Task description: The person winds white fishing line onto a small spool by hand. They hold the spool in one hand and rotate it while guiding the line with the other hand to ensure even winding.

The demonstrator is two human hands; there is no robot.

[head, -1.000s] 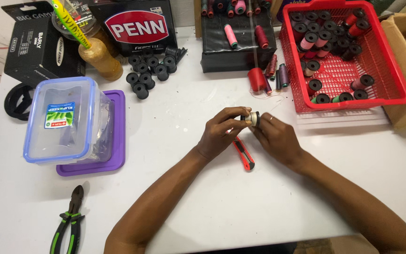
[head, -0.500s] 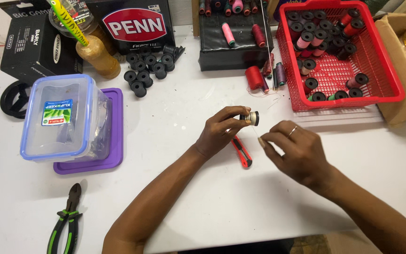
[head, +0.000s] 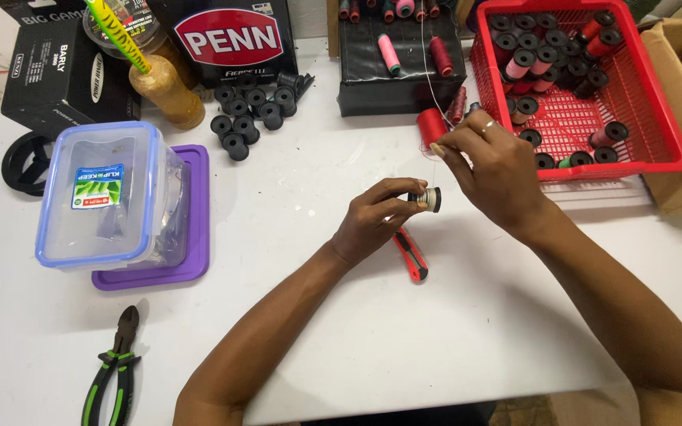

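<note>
the white table (head: 341, 347) fills the frame, a red basket (head: 657, 150) of spools sits at upper right, and a clear lidded box (head: 104, 197) at left. near centre, the left hand (head: 372, 221) pinches a small black spool (head: 431, 199) between fingertips. just above it, the right hand (head: 499, 170) has fingers pinched on a thin thread (head: 434, 95) running up toward the top of the frame. the thread looks taut; a hard tug could snap it or pull the spool loose, and slack could tangle.
</note>
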